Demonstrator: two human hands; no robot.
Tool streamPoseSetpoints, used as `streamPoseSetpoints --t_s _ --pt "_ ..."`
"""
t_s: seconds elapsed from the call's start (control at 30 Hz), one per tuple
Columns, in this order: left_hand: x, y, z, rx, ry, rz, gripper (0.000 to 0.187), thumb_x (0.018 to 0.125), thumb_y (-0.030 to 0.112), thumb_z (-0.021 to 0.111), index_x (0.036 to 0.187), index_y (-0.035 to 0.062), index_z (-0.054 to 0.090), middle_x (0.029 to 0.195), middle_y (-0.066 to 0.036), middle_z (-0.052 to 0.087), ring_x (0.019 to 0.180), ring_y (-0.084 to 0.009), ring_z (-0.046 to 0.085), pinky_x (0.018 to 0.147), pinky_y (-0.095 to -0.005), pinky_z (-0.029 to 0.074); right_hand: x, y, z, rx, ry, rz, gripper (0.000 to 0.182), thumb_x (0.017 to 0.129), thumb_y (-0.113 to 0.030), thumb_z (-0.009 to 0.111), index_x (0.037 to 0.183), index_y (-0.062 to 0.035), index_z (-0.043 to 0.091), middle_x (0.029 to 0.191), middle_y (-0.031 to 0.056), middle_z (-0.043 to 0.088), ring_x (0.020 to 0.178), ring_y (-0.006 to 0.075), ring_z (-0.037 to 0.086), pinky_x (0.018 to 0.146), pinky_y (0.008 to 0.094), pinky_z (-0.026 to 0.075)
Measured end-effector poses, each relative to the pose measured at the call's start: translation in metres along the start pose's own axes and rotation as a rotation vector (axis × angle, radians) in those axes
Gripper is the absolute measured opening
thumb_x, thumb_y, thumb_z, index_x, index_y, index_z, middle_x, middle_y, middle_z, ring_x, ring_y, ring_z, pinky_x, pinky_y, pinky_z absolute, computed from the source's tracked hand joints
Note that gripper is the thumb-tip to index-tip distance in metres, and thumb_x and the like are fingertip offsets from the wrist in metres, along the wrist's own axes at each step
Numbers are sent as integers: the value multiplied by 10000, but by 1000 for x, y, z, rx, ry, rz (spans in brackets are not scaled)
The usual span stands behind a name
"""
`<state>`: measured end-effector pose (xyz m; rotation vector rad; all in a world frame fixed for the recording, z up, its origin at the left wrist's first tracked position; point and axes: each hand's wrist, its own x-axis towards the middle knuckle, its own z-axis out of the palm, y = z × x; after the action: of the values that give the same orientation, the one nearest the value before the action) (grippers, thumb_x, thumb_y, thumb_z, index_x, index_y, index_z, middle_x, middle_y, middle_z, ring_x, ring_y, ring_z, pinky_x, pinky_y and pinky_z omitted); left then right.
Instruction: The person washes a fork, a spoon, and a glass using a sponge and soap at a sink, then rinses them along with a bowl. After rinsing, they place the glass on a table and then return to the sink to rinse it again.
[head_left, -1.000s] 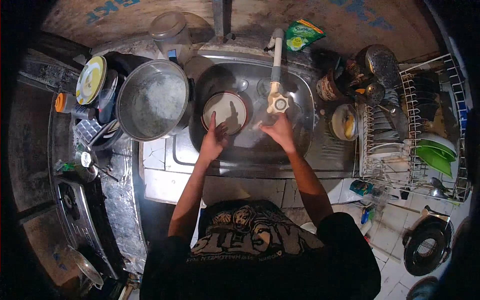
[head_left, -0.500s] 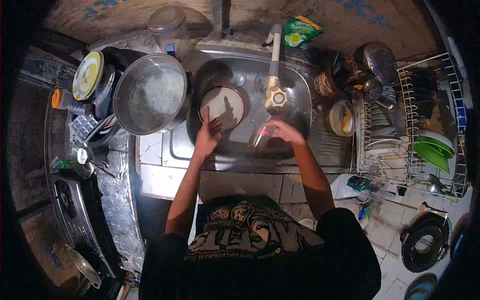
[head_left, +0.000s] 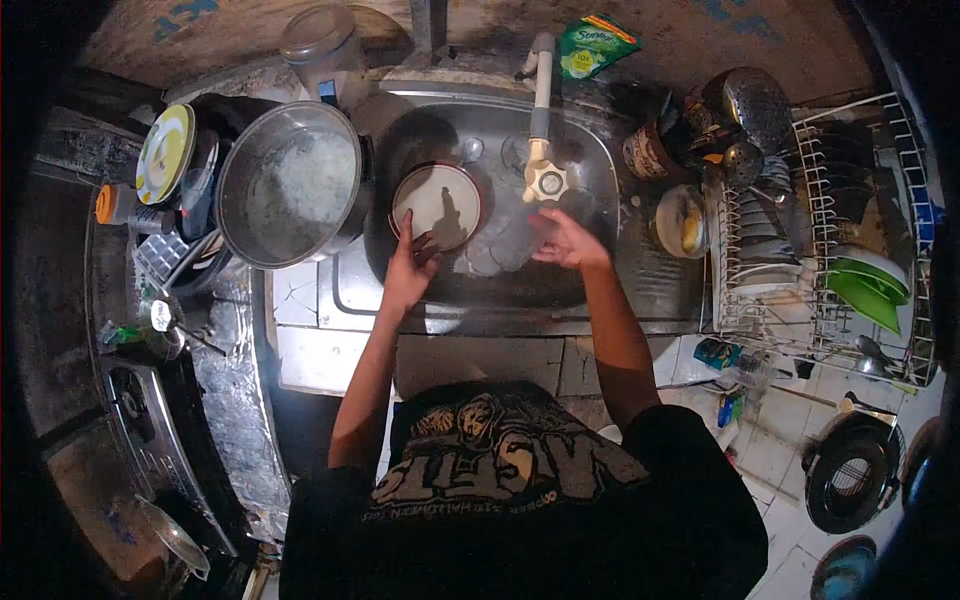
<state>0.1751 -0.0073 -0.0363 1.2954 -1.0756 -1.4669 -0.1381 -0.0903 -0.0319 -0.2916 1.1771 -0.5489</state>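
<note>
A round pale bowl with a dark rim point(head_left: 437, 203) sits on the left side of the metal sink point(head_left: 395, 128). Over the bowl's near-left edge is my left hand point(head_left: 411, 268), its fingers apart; whether they touch the rim is unclear. To the right, below the tap's cream knob point(head_left: 548, 183), my right hand point(head_left: 570, 241) has its fingers curved around a clear glass with a reddish mark point(head_left: 541, 232), blurred by motion. Some clear glassware point(head_left: 482, 258) shows faintly on the sink bottom between my hands.
Left of the sink stands a large metal pot point(head_left: 300, 190) with cloudy contents. A dish rack point(head_left: 815, 230) with plates and green dishes is at the right. Behind the tap is a green pouch point(head_left: 596, 48). A stove point(head_left: 165, 440) lies at lower left.
The view has shifted slightly. My right hand has turned the glass, which stood out with its red label before and is now blurred. My left hand stays beside the bowl.
</note>
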Motion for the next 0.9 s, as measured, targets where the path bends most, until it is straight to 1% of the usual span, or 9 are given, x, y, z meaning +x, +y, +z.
streamPoseSetpoints --t_s 0.13,0.2,0.53,0.6,0.7,0.73,0.8,0.83,0.9 --pt "0 -1 6 139 -13 86 905 767 -117 488 1483 245 71 1249 -224 532 1067 -248 602 843 -310 500 19 0 -43 124 -143 -145 557 886 -339 581 1343 -106 363 1273 120 485 1134 271 512 962 486 407" --pt "-2 6 10 146 -26 68 907 764 -119 486 1483 246 70 1255 -225 529 1072 -248 599 838 -309 500 31 12 -62 -119 -446 -604 500 896 -266 577 1318 -81 385 1276 83 478 1130 271 504 970 482 404" --pt "-3 -5 10 161 -17 58 905 774 -103 524 1483 232 72 1204 -218 563 1025 -249 622 815 -326 510 17 2 -61 195 -72 -386 428 849 -218 616 1234 -89 482 1229 41 487 1184 264 470 1019 465 349" --pt "-2 -11 8 152 -16 57 898 779 -91 532 1482 227 73 1207 -215 564 1034 -254 620 820 -327 510 5 -1 -49 -279 -52 -491 459 815 -212 660 1204 -53 476 1198 43 507 1125 249 511 967 453 402" --pt "-1 -21 5 149 -6 55 888 787 -71 545 1481 218 72 1206 -209 569 1048 -260 615 830 -325 512 -27 -6 30 -724 46 -542 575 728 -201 738 1196 -25 455 1182 102 529 1091 287 546 908 431 443" --pt "-1 -22 7 154 3 58 886 789 -62 551 1480 214 71 1202 -205 573 1054 -262 612 834 -323 513 -27 -4 38 -723 49 -539 575 728 -201 738 1196 -25 455 1182 102 529 1091 287 546 908 431 443" --pt "-3 -17 9 145 2 53 888 788 -59 556 1480 214 70 1195 -199 578 1050 -260 614 837 -325 513 -26 -7 54 -1283 354 -895 723 629 -163 793 1226 -3 417 1192 186 520 1110 346 538 884 420 455" --pt "-3 -12 9 140 7 51 891 787 -55 560 1480 214 70 1187 -194 584 1045 -259 616 839 -327 513 -41 -11 71 -1213 299 -966 761 600 -131 794 1241 0 407 1193 240 503 1096 407 521 902 424 440" --pt "-5 -6 8 173 14 38 894 785 -55 564 1480 216 71 1187 -192 586 1035 -257 620 836 -329 514 -39 -7 74 -1228 286 -993 766 598 -125 795 1244 0 403 1190 239 507 1104 406 517 897 426 442"
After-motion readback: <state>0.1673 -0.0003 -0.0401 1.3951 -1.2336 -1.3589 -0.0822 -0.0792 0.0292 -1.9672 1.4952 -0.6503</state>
